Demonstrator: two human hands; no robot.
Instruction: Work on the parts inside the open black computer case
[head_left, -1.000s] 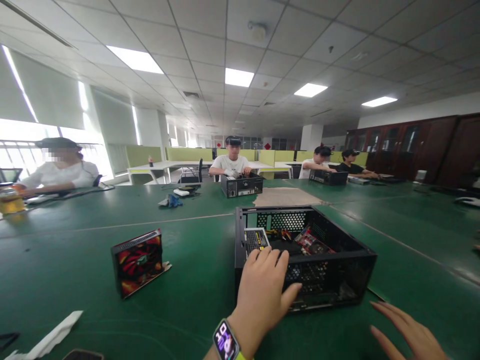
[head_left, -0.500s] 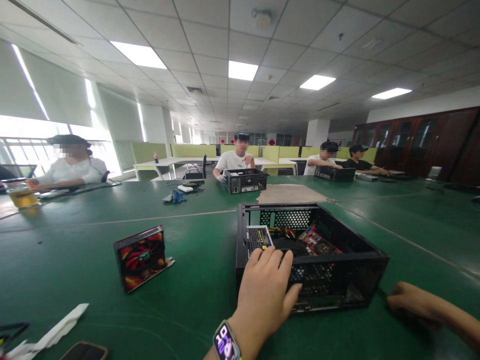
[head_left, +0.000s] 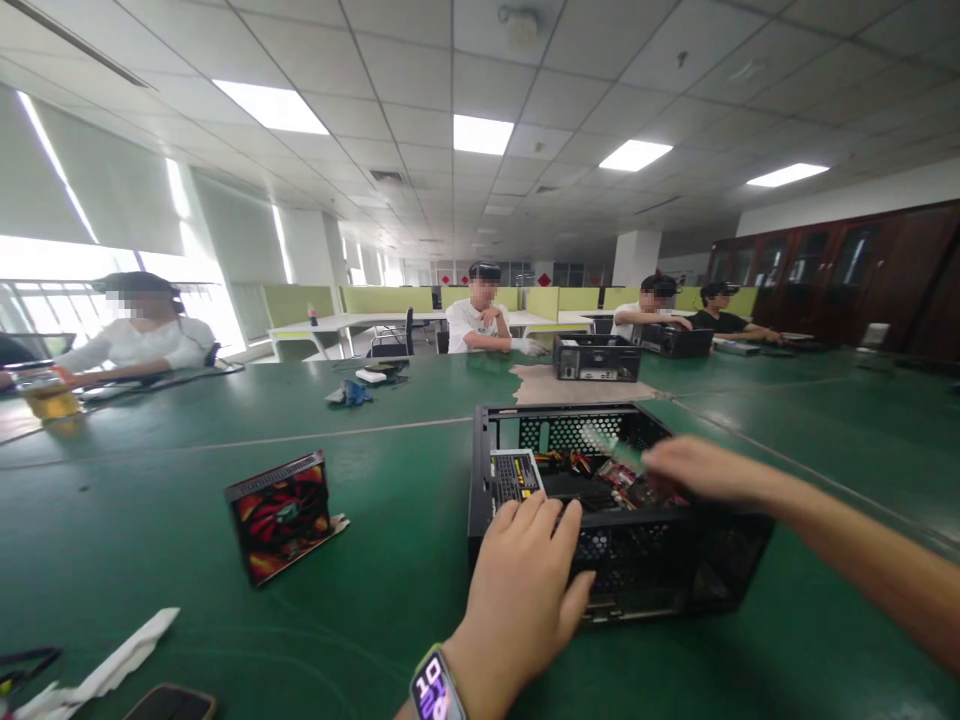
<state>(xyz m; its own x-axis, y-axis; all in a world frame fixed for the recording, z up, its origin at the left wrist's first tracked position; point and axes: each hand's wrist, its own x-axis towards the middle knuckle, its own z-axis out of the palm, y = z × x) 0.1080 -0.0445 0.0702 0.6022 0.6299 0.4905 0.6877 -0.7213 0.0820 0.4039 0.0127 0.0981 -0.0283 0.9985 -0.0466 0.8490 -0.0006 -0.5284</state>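
While the left hand (head_left: 525, 590) lies flat on the front rim of the open computer case (head_left: 615, 510) on the desk (head_left: 187, 460), its grip apart, the right hand (head_left: 694, 468) hovers inside, blurred, grip uncertain; the case looks stiff, heavy, sharp-edged, best held by its rims.

Open-plan office, used as a PC assembly workspace. A grid ceiling with panel lights (head_left: 480, 133) is seen overhead, roller blinds (head_left: 90, 190) over the windows, green desk partitions (head_left: 375, 300) at the back, dark wood cabinets (head_left: 825, 275) on the right wall. Long tables are covered in green mats (head_left: 375, 410). Open black computer cases (head_left: 596, 357) are set out along them, each with a seated person (head_left: 480, 320) behind. A graphics card (head_left: 279, 515) is stood on the mat.
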